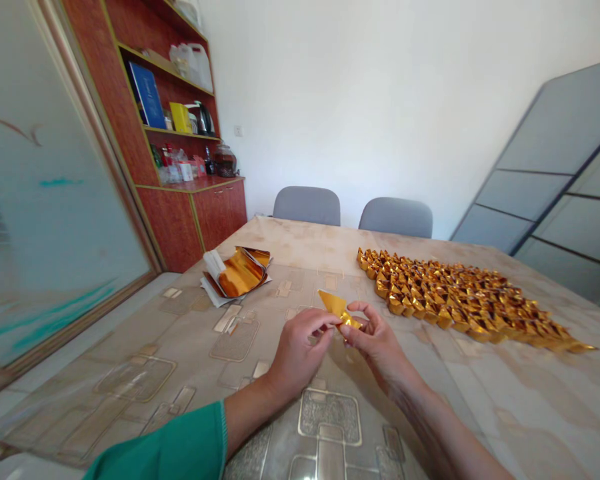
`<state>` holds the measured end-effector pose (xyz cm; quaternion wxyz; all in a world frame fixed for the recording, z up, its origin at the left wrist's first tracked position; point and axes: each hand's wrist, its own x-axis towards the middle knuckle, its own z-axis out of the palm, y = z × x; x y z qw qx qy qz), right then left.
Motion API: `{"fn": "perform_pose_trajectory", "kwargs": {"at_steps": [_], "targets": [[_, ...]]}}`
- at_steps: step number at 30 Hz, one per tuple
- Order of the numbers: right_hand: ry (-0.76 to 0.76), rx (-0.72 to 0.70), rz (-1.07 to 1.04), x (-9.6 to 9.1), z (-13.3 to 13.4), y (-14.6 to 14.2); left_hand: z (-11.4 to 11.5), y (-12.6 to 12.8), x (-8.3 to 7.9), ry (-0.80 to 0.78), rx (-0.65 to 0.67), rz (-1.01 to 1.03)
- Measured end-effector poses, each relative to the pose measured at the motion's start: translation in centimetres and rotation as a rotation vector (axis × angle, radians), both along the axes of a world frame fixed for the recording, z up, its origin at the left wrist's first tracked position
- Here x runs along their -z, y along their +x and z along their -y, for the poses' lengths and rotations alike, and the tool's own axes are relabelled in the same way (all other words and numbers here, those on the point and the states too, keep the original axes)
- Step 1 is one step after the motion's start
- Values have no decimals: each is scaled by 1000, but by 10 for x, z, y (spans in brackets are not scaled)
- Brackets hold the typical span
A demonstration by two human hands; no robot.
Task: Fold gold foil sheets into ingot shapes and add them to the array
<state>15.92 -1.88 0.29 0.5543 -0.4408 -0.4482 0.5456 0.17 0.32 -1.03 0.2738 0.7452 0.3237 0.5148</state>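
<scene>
Between my two hands, above the table, is a piece of gold foil paper [333, 302], folded to a pointed corner that sticks up and to the left. My left hand [304, 340] pinches its lower left part between thumb and fingers. The thumb and fingers of my right hand [377, 339] grip the crumpled right side. To the right lie many folded gold paper pieces [450, 293], set close together in rows. At the left rests a stack of loose gold foil sheets [241, 272] with white backs, its top sheets curled.
A patterned cover lies over the table [180, 360]. Two grey chairs [307, 204] stand at its far side. A red-brown cabinet [195, 207] with jugs, a kettle and jars is at the back left. Glass-panelled doors flank both sides.
</scene>
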Motion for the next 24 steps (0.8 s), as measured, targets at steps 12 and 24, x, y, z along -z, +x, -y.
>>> {"fn": "perform_pose_trajectory", "kwargs": {"at_steps": [12,24], "targets": [[523,137,604,-12,3,10,-6,-14,-13,415,-239,-200],[817,79,947,-20,2,20,3,-9,-14,143,-120,-244]]}}
